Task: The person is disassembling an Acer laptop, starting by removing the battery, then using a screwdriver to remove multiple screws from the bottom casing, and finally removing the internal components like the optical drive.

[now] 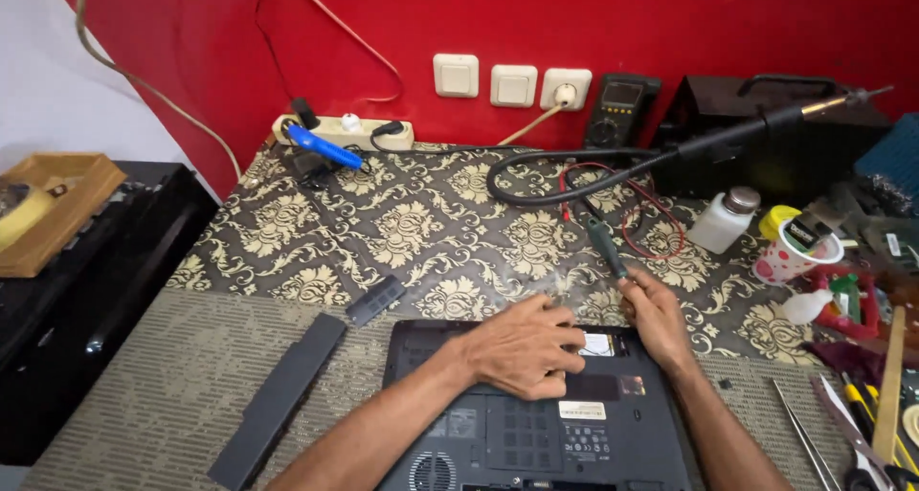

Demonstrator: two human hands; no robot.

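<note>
Long black battery pack [278,400] lies loose on mat at left, small black cover piece [375,300] just beyond. Centre: upturned black laptop [536,424], underside facing up. Left hand [522,347] pressed flat on laptop's top edge, fingers curled, gripping nothing visible. Right hand [656,319] clamped around green-handled screwdriver [606,247], tip hidden behind hand. Appears mid-disassembly, working on base screws; next move likely needs steady, square tip seating. Tweezers [804,443] lie far right.

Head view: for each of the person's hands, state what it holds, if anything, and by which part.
The right hand grips a screwdriver low on its handle. The left hand holds nothing; it rests flat on the upturned laptop.
</note>
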